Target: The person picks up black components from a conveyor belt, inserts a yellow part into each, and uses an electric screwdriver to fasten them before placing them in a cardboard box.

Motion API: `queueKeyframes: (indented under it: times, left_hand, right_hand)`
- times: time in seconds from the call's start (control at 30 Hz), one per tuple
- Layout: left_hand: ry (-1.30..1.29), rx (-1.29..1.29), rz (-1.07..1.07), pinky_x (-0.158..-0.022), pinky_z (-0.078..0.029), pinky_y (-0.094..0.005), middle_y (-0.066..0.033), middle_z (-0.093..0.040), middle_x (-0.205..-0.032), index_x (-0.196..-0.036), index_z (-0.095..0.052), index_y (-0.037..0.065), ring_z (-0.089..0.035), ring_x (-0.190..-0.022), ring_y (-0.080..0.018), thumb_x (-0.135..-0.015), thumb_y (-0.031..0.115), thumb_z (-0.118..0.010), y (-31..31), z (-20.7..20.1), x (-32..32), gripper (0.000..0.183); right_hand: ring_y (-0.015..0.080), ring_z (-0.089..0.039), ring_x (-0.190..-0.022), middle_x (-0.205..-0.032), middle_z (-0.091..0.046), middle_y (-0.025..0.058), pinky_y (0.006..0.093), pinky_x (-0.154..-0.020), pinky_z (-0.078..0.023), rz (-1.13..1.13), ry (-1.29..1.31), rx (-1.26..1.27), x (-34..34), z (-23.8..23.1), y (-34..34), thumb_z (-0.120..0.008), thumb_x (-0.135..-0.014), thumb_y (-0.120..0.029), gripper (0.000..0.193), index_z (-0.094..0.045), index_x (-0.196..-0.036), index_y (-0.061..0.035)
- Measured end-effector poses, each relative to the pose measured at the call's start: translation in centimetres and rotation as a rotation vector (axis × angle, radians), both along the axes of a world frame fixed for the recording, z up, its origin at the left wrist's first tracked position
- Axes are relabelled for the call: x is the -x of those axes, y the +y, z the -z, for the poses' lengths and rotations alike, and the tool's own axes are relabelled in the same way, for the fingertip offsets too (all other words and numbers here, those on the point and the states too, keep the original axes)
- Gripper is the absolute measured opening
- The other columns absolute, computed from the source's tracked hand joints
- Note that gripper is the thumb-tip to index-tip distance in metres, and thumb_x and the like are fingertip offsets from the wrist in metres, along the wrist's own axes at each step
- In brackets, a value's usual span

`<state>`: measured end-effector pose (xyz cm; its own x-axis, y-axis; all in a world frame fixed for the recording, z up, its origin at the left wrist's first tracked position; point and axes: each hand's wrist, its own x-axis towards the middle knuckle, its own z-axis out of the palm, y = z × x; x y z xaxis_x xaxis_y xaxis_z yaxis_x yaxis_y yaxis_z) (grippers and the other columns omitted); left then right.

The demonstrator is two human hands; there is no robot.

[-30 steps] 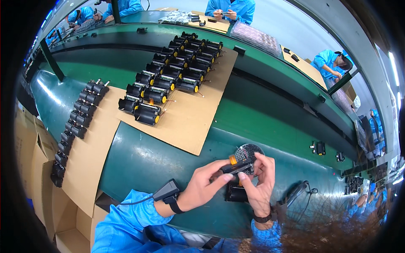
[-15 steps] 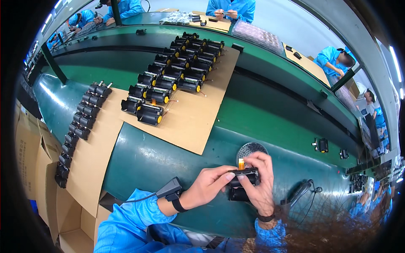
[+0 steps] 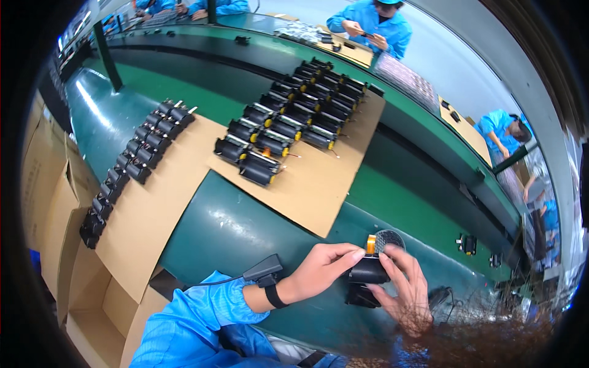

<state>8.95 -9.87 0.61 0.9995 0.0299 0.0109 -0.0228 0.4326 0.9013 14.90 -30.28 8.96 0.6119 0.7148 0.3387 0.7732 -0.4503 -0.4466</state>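
In front of me is a black plastic module (image 3: 369, 270) with a smooth curved face and an orange flat ribbon cable (image 3: 370, 245) standing up from its top edge. My left hand (image 3: 322, 270) is closed, thumb and forefinger pinching its upper left corner. My right hand (image 3: 405, 287) grips it from the right, fingertips at the top edge and thumb lower down; some fingertips are blurred. Below it, a second black part (image 3: 362, 296) is partly hidden; whether the two are joined I cannot tell. Just behind the ribbon sits a round dark textured dish (image 3: 389, 238).
Rows of black modules with yellow gears (image 3: 285, 127) cover a cardboard sheet (image 3: 319, 208). Smaller black parts (image 3: 147, 146) line the left sheet. An open carton (image 3: 101, 306) stands at lower left. Loose parts (image 3: 467, 244) lie rightward. Co-workers in blue (image 3: 392, 30) sit across the bench.
My view has shifted, so the bench things appear farther right. The module is turned to show more of its curved face, and my right fingers have moved along its top edge.
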Motion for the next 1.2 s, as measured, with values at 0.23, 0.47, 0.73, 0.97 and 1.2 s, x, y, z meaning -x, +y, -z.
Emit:
queueKeyframes:
  times: [0.23,0.47,0.73,0.97,1.2]
  left_hand:
    - [0.024,0.277,0.045,-0.065,-0.047,-0.0242,-0.0013,-0.068,-0.091,-0.124,-0.070,-0.001,-0.057,-0.072,-0.0087,-0.113,0.035,-0.048,1.3,0.7,-1.0,0.044]
    - [0.018,0.245,-0.039,-0.066,-0.045,-0.0223,-0.0031,-0.067,-0.106,-0.126,-0.064,0.001,-0.064,-0.082,-0.0088,-0.112,0.029,-0.046,2.1,-0.2,-0.6,0.036]
    - [-0.079,0.237,0.243,-0.069,-0.045,-0.0218,0.0011,-0.068,-0.100,-0.117,-0.067,0.005,-0.062,-0.084,-0.0068,-0.110,0.021,-0.053,-0.6,1.7,-0.4,0.023]
    - [-0.077,0.200,0.368,-0.074,-0.048,-0.0240,0.0005,-0.066,-0.097,-0.112,-0.068,0.004,-0.062,-0.085,-0.0079,-0.108,0.021,-0.055,-2.0,4.2,-0.9,0.022]
    - [-0.056,0.310,0.487,-0.080,-0.050,-0.0270,-0.0015,-0.066,-0.100,-0.117,-0.067,0.003,-0.061,-0.088,-0.0095,-0.105,0.024,-0.064,-1.6,3.7,-0.2,0.025]
  right_hand:
    - [0.0355,-0.067,-0.121,-0.133,-0.066,0.0187,0.0411,-0.098,-0.059,-0.022,-0.004,0.001,-0.6,-0.7,1.8,-0.089,-0.068,-0.001,0.071,-0.065,-0.135,-0.0020]
    - [0.0306,-0.056,-0.135,-0.144,-0.055,0.0176,0.0424,-0.112,-0.048,0.118,0.429,-0.507,0.4,1.6,1.3,-0.083,-0.074,0.006,0.068,-0.060,-0.138,0.0027]
    - [0.0280,-0.059,-0.129,-0.136,-0.059,0.0165,0.0415,-0.110,-0.050,0.070,0.711,-0.666,-0.8,-3.7,6.8,-0.087,-0.073,0.001,0.074,-0.053,-0.139,0.0033]
    - [0.0267,-0.066,-0.112,-0.123,-0.061,0.0139,0.0369,-0.095,-0.056,0.017,0.218,-0.198,-10.4,2.5,16.9,-0.088,-0.078,-0.012,0.058,-0.061,-0.127,0.0006]
    - [0.0357,-0.059,-0.120,-0.129,-0.057,0.0157,0.0425,-0.104,-0.050,-0.042,0.069,-0.060,-12.0,5.5,20.0,-0.087,-0.078,-0.019,0.057,-0.062,-0.126,-0.0008]
